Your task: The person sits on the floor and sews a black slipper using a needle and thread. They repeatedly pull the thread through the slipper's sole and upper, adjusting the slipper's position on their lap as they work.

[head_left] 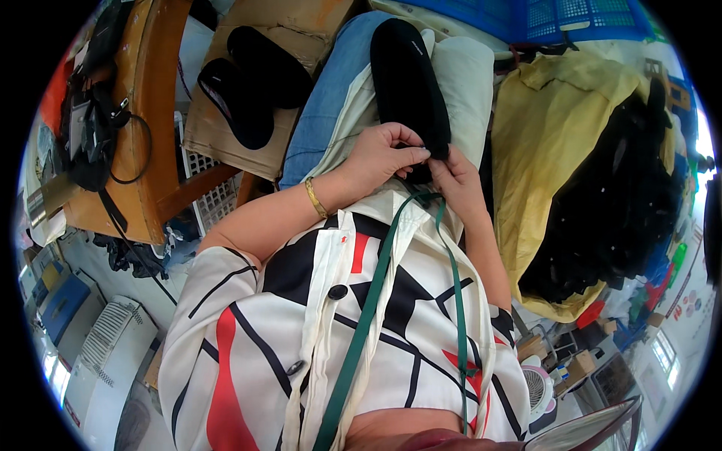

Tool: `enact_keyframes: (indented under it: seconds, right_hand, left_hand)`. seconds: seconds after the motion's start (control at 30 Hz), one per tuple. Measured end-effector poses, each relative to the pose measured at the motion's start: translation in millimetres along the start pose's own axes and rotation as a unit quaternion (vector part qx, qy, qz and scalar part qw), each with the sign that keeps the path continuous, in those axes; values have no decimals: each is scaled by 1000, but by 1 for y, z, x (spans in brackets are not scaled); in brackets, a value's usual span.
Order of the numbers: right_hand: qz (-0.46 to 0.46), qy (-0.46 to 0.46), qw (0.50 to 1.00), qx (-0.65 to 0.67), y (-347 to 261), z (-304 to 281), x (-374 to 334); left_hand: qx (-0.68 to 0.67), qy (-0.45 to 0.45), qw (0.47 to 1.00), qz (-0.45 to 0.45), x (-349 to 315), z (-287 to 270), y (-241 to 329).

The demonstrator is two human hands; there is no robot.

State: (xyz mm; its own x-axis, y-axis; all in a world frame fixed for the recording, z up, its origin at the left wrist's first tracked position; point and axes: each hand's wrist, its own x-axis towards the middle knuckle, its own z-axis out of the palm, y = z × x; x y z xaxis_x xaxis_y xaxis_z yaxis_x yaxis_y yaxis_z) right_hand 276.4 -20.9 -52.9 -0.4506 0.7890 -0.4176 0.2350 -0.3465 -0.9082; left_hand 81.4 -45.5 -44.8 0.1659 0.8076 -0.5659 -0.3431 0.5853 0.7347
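Note:
A black cloth shoe lies lengthwise across my lap, its rounded end pointing away from me and a small pale mark near that end. My left hand is closed, thumb and forefinger pinched together at the shoe's near end. Opposite it, my right hand grips the same end from the right, fingers curled around it. The fingertips of both hands almost meet there. Anything small between them is too tiny to make out. A pale cloth and blue jeans lie beneath the shoe.
Two more black shoes rest on a cardboard box at the left, beside a wooden table. At the right, a yellow sack gapes open, full of black items. A blue plastic crate stands at the far side.

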Motion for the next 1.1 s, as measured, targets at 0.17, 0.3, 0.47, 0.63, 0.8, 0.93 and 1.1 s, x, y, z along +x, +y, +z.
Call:
enact_keyframes:
  seconds: [0.17, 0.3, 0.47, 0.63, 0.8, 0.93, 1.1]
  right_hand:
    - [15, -22, 1000, 14, 3, -7, -2]
    - [21, -40, 999, 16, 7, -11, -1]
    - [21, -32, 998, 48, 13, -10, 1]
    - [33, 2, 999, 23, 8, 1, 2]
    - [33, 13, 999, 10, -13, 12, 1]
    - [-10, -27, 1000, -2, -21, 10, 4]
    - [-66, -65, 981, -168, -41, -23, 17]
  left_hand:
    - [-3, -8, 1000, -2, 0, -2, -1]
    - [-5, -9, 1000, 1, 0, -3, 0]
    - [-2, -15, 1000, -5, 2, -5, 0]
    - [-4, -18, 1000, -10, 5, -8, -2]
    - [-3, -25, 1000, -17, 6, -8, -6]
    - [14, -18, 999, -28, 7, -9, -3]
    - [24, -29, 999, -23, 3, -9, -5]
